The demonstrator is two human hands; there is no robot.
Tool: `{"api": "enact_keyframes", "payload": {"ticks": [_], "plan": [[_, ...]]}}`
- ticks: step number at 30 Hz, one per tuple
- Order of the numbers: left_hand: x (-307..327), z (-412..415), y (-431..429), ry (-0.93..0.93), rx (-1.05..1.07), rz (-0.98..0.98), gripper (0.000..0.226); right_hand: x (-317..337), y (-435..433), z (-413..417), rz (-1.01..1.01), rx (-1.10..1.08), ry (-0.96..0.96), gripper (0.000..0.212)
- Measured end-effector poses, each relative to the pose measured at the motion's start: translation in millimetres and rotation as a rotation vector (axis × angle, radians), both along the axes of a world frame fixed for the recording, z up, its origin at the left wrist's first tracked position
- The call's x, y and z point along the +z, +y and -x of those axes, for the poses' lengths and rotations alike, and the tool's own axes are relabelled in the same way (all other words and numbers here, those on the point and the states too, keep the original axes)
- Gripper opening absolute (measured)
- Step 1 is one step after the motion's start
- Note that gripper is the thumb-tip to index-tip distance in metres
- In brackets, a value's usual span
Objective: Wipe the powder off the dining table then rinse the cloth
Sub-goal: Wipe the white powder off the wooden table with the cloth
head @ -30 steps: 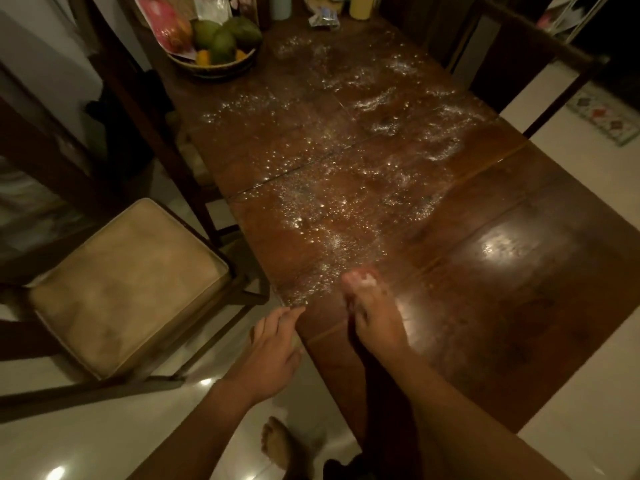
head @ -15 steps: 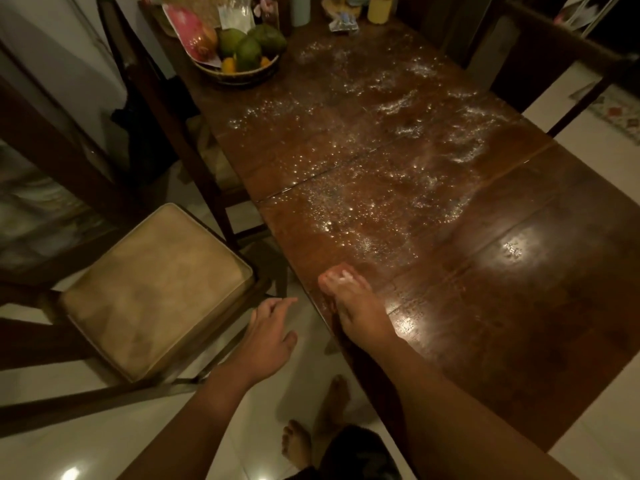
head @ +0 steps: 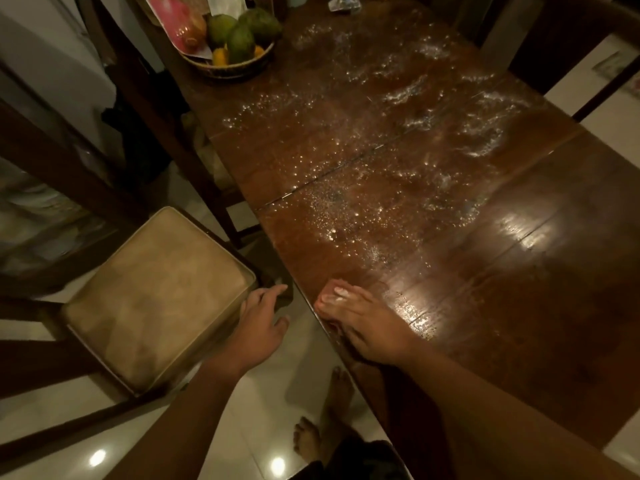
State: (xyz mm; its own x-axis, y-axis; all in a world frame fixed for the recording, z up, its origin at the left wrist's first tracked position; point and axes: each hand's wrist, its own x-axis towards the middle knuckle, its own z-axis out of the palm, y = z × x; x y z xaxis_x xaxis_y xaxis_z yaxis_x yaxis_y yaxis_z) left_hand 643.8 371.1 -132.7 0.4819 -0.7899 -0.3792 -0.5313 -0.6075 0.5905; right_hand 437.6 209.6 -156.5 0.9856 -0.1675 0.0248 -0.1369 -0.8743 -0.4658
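White powder (head: 381, 161) lies scattered over the middle and far part of the dark wooden dining table (head: 519, 306). My right hand (head: 363, 323) rests flat at the table's near left edge, with powder on its fingertips. My left hand (head: 259, 320) reaches out beside the table with its fingers extended. Those fingertips touch a small dark shape (head: 284, 297) at the corner of the cushioned chair (head: 156, 292). I cannot tell whether that shape is a cloth. Neither hand grips anything.
A woven basket (head: 228, 69) of green and orange fruit stands at the table's far left corner, with small items behind it. A second chair (head: 554, 46) stands at the far right side. My bare feet (head: 322, 427) are on glossy floor tiles between chair and table.
My left hand has moved from the table's edge leftwards to the chair's corner. My right hand has slid back along the table to its near left edge.
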Motion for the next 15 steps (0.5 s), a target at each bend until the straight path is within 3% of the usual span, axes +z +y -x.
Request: {"api": "enact_keyframes", "payload": {"ticks": [2, 5, 8, 10, 12, 15], "plan": [[2, -3, -11, -0.003, -0.002, 0.022, 0.053, -6, -33, 16, -0.037, 0.095, 0.034, 0.050], [5, -7, -37, -0.064, -0.042, 0.051, 0.051, -10, -55, 18, -0.099, -0.118, 0.030, 0.047], [9, -8, -63, -0.215, -0.023, -0.003, 0.052, -7, -12, 3, -0.110, -0.264, -0.001, 0.059], [11, -6, -78, -0.330, -0.035, -0.038, 0.052, -5, 20, 13, -0.084, -0.082, -0.004, 0.065], [14, -2, -93, -0.277, -0.067, -0.071, 0.053, -4, 20, 41, -0.065, 0.114, 0.039, 0.063], [11, 5, -106, -0.202, -0.116, -0.177, 0.059, -9, -11, 79, -0.057, 0.143, 0.043, 0.055]]}}
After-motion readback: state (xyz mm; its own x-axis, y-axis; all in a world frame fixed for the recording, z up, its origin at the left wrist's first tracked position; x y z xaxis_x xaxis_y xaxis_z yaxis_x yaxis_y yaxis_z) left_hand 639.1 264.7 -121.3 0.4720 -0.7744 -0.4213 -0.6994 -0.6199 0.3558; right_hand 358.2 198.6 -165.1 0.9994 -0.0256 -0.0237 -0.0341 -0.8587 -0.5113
